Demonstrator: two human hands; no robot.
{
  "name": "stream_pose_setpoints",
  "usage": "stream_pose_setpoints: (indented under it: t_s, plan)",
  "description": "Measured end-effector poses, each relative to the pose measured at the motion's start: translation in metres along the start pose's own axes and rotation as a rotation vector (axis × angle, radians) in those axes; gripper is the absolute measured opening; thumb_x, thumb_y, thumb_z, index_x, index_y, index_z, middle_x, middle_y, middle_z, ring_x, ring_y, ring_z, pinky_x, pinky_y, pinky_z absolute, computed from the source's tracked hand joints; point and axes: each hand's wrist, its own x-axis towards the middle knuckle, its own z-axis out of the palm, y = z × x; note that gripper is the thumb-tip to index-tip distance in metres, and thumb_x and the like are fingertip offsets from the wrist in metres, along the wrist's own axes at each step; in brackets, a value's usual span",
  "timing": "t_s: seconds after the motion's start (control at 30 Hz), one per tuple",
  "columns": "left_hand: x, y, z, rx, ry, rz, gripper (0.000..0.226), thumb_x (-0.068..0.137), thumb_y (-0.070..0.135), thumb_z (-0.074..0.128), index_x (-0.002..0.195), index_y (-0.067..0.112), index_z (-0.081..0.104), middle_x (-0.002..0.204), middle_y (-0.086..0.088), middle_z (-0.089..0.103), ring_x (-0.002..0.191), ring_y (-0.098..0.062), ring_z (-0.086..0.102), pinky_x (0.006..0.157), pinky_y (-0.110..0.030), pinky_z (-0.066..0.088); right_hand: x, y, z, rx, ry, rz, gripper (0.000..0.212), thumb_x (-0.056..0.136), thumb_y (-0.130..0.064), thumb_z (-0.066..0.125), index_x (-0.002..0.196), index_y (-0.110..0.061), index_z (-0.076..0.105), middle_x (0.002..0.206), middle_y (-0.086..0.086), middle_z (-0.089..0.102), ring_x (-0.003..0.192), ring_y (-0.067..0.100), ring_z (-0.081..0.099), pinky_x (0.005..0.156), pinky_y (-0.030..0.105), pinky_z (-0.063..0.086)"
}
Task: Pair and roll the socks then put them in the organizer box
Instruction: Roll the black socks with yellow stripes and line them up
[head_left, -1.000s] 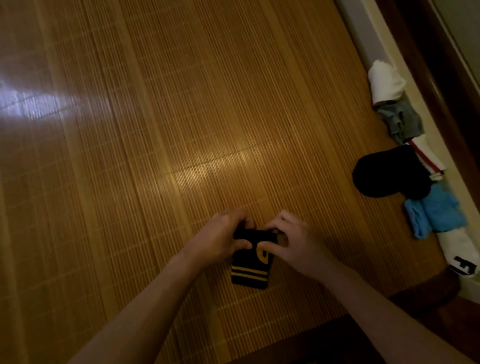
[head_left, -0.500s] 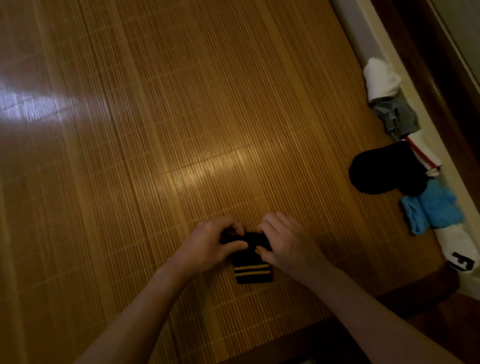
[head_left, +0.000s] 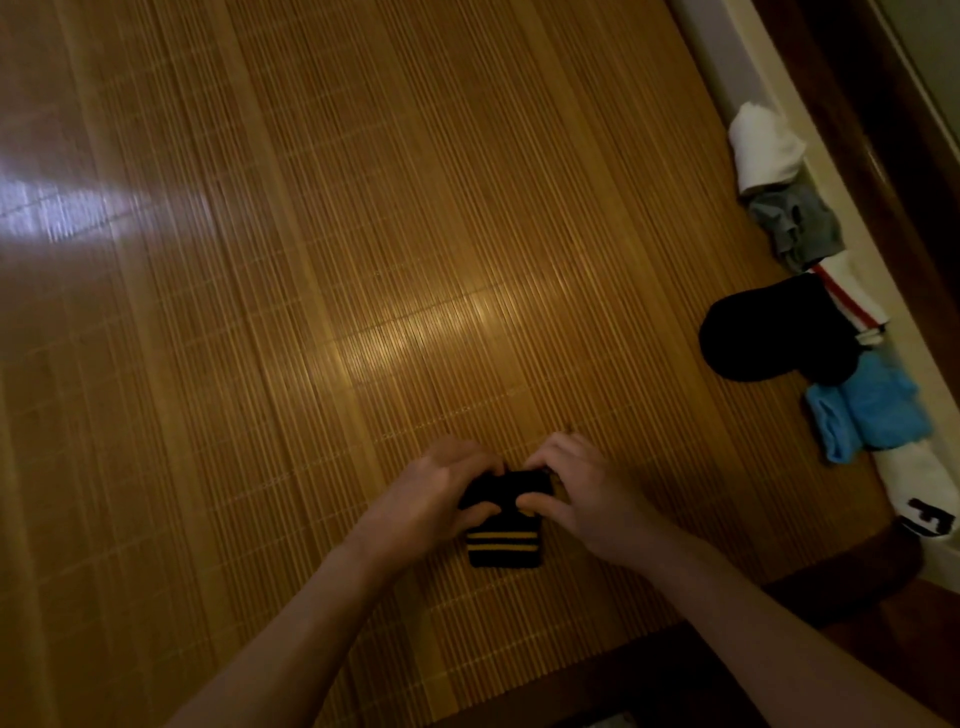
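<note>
On bamboo mat (head_left: 311, 312), near edge: black sock pair (head_left: 503, 545), 2 yellow stripes | left hand (head_left: 436, 499), right hand (head_left: 584, 496) curled round its rolled part | step: rolling, cuff unrolled | next: likely tuck cuff, keep tight

Only the person's arms are shown, from the hands up to about the elbows. The left hand (head_left: 441, 499) and the right hand (head_left: 587, 499) are bare, and their backs, knuckles and thumbs can be made out in dim, warm light. The left forearm (head_left: 291, 639) and the right forearm (head_left: 779, 623) are likewise bare, uncovered as far as the lower edge of the picture. The fingernails are too blurred to be described, and finer detail is lost in shadow.
</note>
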Motion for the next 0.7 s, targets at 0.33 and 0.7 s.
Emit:
stream_pose_setpoints:
  t_s: [0.33,0.7]
  plan:
    - [0.014,-0.005,-0.017,-0.16,0.178,-0.198,0.026,0.091,0.037,0.07,0.115,0.029,0.063,0.111,0.016,0.064,0.105,0.002,0.059,0.089,-0.017,0.051,0.025,-0.01,-0.017,-0.505,0.3,-0.354,0.021,0.095,-0.027,0.064,0.105,-0.008,0.067,0.099,0.005,0.062,0.086,0.021,0.057,0.07,0.035,0.047]
    - [0.015,-0.004,-0.009,-0.139,0.078,-0.069,0.026,0.085,0.024,0.08,0.104,0.025,0.063,0.115,0.011,0.062,0.108,-0.007,0.059,0.088,-0.035,0.055,0.003,-0.006,-0.008,-0.133,0.229,-0.128,0.027,0.09,-0.04,0.066,0.101,-0.016,0.064,0.101,-0.004,0.055,0.091,0.012,0.053,0.075,0.027,0.047]
